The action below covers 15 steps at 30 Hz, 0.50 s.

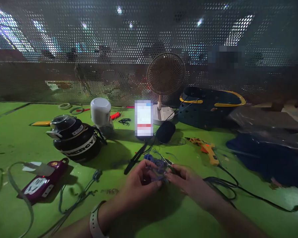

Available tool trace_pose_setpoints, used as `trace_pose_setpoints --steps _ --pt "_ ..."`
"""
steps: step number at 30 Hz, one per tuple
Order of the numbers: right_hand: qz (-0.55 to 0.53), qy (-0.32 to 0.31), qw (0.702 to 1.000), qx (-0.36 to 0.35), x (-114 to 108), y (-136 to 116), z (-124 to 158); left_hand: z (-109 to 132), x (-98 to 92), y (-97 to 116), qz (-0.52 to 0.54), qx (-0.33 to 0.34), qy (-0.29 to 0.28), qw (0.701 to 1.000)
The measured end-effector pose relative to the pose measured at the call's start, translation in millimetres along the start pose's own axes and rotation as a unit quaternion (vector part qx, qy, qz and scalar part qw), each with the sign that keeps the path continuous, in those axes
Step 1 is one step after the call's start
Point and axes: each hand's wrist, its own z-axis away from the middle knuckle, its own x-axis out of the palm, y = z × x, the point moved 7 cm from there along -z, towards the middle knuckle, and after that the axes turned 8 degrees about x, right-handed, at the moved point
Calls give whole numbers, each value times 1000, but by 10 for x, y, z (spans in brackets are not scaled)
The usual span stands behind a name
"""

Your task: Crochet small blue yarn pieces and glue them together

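Note:
My left hand (136, 180) is closed in a pinch around a small blue-purple yarn piece (160, 164), which looks crocheted. Between the fingers of my right hand (187, 181) is a crochet hook (165, 159), its thin metal shaft angled up and to the left over the yarn. Both sets of fingertips meet at the piece, so part of it and most of the hook's dark handle are hidden. Just beyond the hands lie a black slim tool (136, 159) and a dark yarn ball (165, 131).
Behind stand a lit phone (144, 118), a fan (161, 114) and a dark basket (198, 112). At right are an orange glue gun (206, 150) with its cord and dark blue fabric (265, 162). A black jug (76, 140), white bottle (100, 112) and purple power strip (43, 181) occupy the left.

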Motion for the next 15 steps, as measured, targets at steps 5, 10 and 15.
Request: trace_pose_setpoints --steps 5,10,15 --pt "-61 62 995 50 -114 98 -4 -19 -83 12 -36 28 49 998" --pt "-87 12 992 86 50 154 49 15 -128 54 -95 71 92 989" --pt "-85 62 990 95 52 163 53 45 -87 165 -168 107 89 976"
